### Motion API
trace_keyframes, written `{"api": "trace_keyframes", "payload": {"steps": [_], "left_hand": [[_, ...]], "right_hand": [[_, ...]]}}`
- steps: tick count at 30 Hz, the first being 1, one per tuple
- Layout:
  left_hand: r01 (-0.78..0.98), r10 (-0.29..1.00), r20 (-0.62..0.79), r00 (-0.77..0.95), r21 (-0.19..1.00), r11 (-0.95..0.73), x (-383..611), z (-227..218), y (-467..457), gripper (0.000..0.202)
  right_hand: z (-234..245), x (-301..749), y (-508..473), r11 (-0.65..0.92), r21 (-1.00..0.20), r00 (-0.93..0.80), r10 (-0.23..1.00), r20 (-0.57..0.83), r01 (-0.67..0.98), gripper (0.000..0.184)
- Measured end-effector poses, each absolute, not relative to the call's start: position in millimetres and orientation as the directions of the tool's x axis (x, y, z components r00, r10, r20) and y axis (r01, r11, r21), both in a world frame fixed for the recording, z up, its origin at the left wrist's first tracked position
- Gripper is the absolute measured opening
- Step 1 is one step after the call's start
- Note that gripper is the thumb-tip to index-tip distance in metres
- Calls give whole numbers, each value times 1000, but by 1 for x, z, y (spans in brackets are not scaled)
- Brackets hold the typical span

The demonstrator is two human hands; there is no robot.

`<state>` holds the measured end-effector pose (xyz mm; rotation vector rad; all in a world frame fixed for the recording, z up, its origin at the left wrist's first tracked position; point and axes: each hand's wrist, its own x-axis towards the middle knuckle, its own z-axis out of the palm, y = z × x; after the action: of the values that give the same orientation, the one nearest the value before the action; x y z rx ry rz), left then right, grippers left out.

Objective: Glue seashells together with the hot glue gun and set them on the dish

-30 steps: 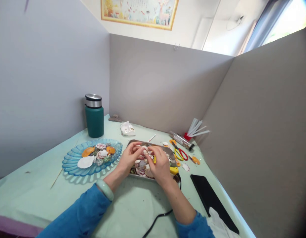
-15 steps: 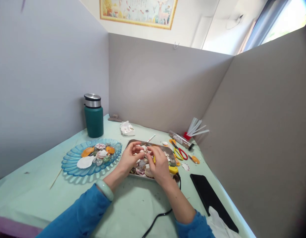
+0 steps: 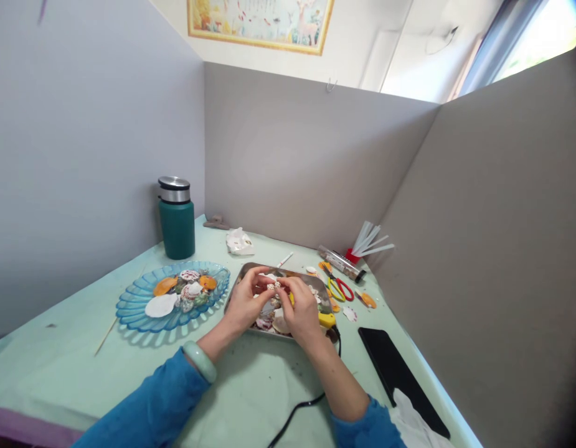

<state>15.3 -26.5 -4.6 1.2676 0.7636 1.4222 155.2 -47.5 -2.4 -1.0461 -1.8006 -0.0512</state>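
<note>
Both hands meet over a metal tray [image 3: 239, 281] that sits in the middle of the pale green surface [image 3: 250, 386]. The left hand [image 3: 243, 305] and the right hand [image 3: 302, 312] each pinch the same small shell [image 3: 271, 287] between thumb and fingertips. The shell is held just above the far half of the tray, over a heap of mixed shells [image 3: 269, 320] lying in it. A pale green bangle [image 3: 200, 361] circles the left wrist, and both forearms wear blue sleeves. A yellow glue gun [image 3: 327, 320] shows at the right edge of the tray, partly hidden under the right hand, and its black cord [image 3: 299, 406] trails toward the near edge. To the left of the tray lies a blue glass plate [image 3: 129, 310] with more shells in it, and a green flask [image 3: 176, 221] stands behind it. To the right lie scissors [image 3: 338, 287] with red and yellow handles, and nearer, a flat black slab [image 3: 393, 372]. White sticks [image 3: 370, 241] lean in the far right corner.
</note>
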Motion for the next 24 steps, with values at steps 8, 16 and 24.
{"api": "trace_keyframes", "payload": {"steps": [8,16,24], "left_hand": [[-264,943,317,101,922,-282,15,-5,-26,45],[-187,920,382,87,913,-362,14,-7,-24,44],[-118,895,429,125,902,-416,14,-8,-22,44]], "right_hand": [[-2,156,-49,624,-405,-120,628,769,668,15],[-3,156,-47,627,-414,-124,634,763,660,20],[0,156,-50,609,-434,-103,649,754,663,17]]}}
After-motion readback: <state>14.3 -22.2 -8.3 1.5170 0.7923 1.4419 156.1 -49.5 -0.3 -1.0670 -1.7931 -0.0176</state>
